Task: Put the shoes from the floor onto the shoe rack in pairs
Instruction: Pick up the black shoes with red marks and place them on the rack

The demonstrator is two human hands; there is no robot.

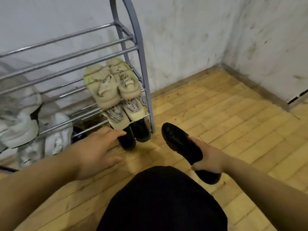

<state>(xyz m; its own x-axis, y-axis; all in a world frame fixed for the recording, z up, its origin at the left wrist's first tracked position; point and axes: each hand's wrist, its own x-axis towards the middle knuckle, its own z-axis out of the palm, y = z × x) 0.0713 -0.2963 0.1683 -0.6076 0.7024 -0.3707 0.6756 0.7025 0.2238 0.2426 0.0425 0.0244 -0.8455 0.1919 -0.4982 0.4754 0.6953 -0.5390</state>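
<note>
My right hand (pixel 207 160) grips a black shoe (pixel 180 142) by its middle, sole side up, above the wooden floor just right of the grey metal shoe rack (pixel 93 43). My left hand (pixel 96 147) reaches with straight fingers toward the rack's lowest tier; its fingertips are at a black pair (pixel 139 133) standing there. A beige pair (pixel 113 82) sits on a middle tier. A second beige pair (pixel 126 114) with printed tongues is one tier below it.
Several white sneakers (pixel 25 125) fill the rack's left side. The walls meet in a corner at the right, with a baseboard (pixel 250 80) along them. Parquet floor (pixel 225 117) spreads right of the rack. My dark-clothed knee (pixel 163 202) is at the bottom centre.
</note>
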